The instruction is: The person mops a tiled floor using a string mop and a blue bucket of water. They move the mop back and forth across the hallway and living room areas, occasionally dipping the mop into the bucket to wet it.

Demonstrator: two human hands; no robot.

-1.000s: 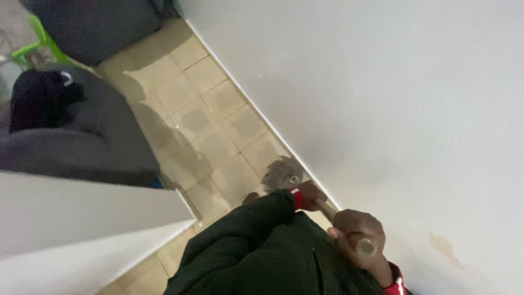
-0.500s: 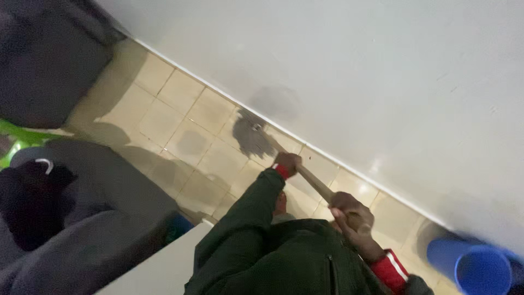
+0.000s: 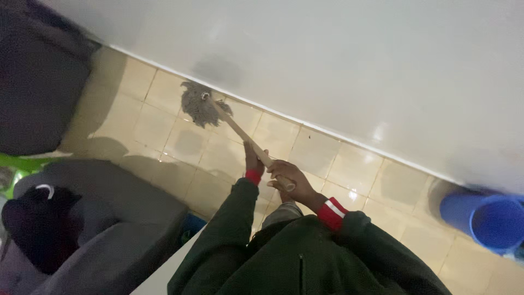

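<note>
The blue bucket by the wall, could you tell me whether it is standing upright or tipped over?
Upright: the blue bucket stands on the tiled floor against the wall, its open mouth facing up. Whether it holds anything, I cannot tell.

Blue bucket (image 3: 486,218) cut off at right edge; dark sofa (image 3: 38,76) cropped left.

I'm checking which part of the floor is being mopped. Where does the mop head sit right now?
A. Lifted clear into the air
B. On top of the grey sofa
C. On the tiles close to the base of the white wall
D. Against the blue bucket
C: the grey mop head lies spread on the beige floor tiles right beside the white wall, far from the blue bucket, with both hands on the wooden handle.
</note>
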